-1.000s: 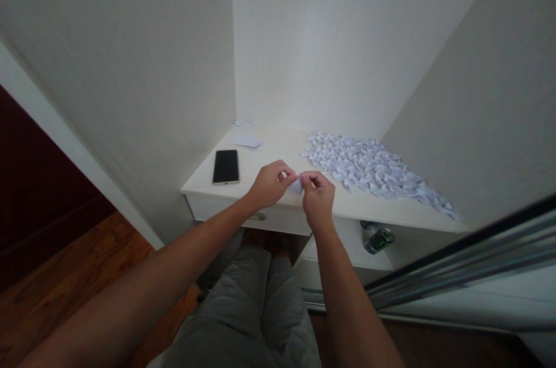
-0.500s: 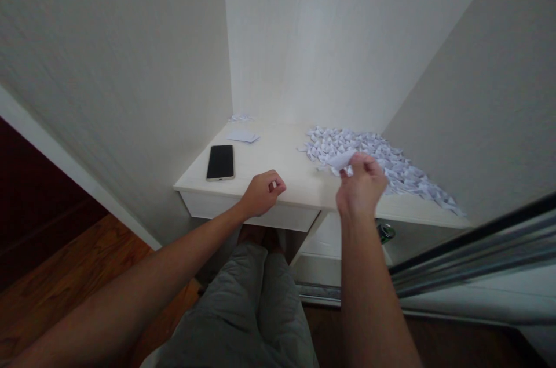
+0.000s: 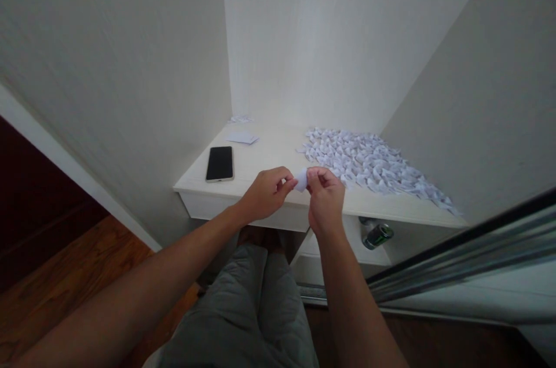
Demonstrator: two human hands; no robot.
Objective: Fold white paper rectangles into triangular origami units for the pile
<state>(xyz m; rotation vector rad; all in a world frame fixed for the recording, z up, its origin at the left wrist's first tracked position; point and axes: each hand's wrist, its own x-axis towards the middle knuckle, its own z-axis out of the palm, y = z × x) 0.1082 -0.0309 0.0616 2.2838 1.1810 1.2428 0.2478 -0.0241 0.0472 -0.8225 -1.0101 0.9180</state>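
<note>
Both my hands meet over the front edge of a white shelf [image 3: 260, 165]. My left hand [image 3: 266, 193] and my right hand [image 3: 325, 200] pinch a small white piece of paper [image 3: 300, 179] between their fingertips. A wide heap of several small folded white paper pieces [image 3: 369, 162] lies on the shelf just right of my right hand. A small stack of flat white paper slips [image 3: 242, 137] lies farther back on the left.
A black phone [image 3: 219, 163] lies face up at the shelf's left front. A dark drink can [image 3: 377, 236] sits on its side under the shelf. Walls close the niche on three sides. A sliding-door rail [image 3: 456, 258] runs at right. My knees are below.
Half a second ago my right hand was out at the heap, holding a folded piece, and my left hand rested shut. Both hands have come together again on a small piece of paper.
</note>
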